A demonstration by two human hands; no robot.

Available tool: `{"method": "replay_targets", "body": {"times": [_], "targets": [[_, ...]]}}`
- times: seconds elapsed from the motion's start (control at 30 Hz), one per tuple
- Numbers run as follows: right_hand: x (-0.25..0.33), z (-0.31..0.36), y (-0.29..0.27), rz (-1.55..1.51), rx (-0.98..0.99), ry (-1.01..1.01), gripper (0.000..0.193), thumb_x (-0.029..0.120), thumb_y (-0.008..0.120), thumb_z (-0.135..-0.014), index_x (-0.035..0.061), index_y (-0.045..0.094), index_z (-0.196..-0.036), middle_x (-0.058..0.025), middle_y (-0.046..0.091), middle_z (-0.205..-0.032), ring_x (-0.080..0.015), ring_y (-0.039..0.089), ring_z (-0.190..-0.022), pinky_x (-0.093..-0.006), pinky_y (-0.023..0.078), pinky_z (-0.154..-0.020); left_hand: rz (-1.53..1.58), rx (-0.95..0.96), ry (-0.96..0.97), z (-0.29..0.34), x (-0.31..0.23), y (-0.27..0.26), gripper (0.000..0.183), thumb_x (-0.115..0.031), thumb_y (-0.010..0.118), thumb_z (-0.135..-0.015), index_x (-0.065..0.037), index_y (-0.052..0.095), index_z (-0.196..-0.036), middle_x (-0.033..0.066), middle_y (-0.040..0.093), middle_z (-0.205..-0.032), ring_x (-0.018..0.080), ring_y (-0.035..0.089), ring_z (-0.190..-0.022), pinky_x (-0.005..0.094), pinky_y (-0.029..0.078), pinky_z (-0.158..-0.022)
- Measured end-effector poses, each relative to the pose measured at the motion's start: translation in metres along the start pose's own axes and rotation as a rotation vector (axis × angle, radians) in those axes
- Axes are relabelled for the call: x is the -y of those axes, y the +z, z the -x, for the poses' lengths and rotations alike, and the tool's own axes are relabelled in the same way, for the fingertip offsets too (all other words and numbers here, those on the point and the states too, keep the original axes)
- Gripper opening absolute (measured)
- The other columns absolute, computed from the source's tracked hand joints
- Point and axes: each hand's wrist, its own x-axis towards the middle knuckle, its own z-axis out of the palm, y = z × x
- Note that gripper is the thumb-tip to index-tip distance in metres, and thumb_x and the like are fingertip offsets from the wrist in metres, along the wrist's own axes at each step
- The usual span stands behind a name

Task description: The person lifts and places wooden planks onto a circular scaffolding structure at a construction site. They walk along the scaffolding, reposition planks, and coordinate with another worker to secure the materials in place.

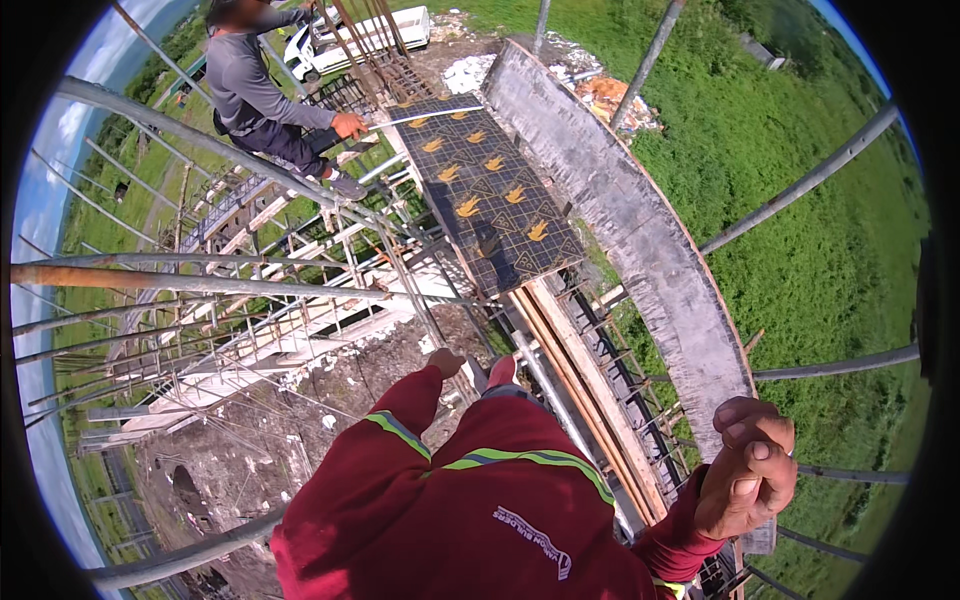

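My right hand [750, 468] is raised at the lower right, fingers curled in toward the thumb. Anything inside its grip is hidden. Behind it runs a long, curved grey board [640, 240] with ragged streaks. My left hand [446, 362] is low by my leg, close to a scaffold pipe; its fingers are too small and shaded to read. Ahead lies a dark panel [490, 195] with a grid and yellow marks. Across its far end is a thin pale strip [430, 117], with a co-worker's hand [349, 125] at its left end.
Scaffold pipes [230, 282] cross on the left and more stand at the right. Long timbers [590, 400] run beside rebar below the panel. The co-worker [255, 100] sits on the framework at the far left. The ground is far below, with a white truck [365, 40] beyond.
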Motion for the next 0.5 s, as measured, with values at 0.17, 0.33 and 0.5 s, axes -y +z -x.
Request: {"method": "replay_targets", "body": {"times": [0.17,0.33,0.5], "targets": [[0.1,-0.056,0.034,-0.336,0.354,0.09,0.025,0.036,0.048,-0.093,0.0294,0.056,-0.117,0.0,0.054,-0.088,-0.0176,0.053,-0.075,-0.0358,0.045,-0.068,-0.375,-0.152,0.406,-0.027,-0.027,-0.035,0.026,-0.027,0.049,-0.088,-0.011,0.068,-0.097,0.0169,0.066,-0.084,0.0306,0.064,-0.09,0.0452,0.049,-0.079],[0.098,-0.061,0.065,-0.486,0.284,0.115,0.015,0.031,0.052,-0.092,0.0351,0.057,-0.105,0.0002,0.05,-0.072,-0.0162,0.05,-0.06,-0.0337,0.044,-0.059,-0.228,-0.243,0.371,-0.046,-0.034,-0.029,0.021,-0.018,0.048,-0.087,-0.014,0.067,-0.095,0.0124,0.066,-0.087,0.0314,0.064,-0.091,0.0424,0.05,-0.079],[0.087,-0.069,0.084,-0.656,0.356,0.017,0.01,0.03,0.056,-0.089,0.0308,0.057,-0.098,-0.0017,0.05,-0.065,-0.0168,0.048,-0.054,-0.0329,0.044,-0.054,-0.412,-0.185,0.475,-0.031,-0.02,-0.024,0.021,-0.019,0.047,-0.087,-0.014,0.066,-0.095,0.0133,0.067,-0.086,0.0337,0.065,-0.084,0.0436,0.051,-0.077]]}}
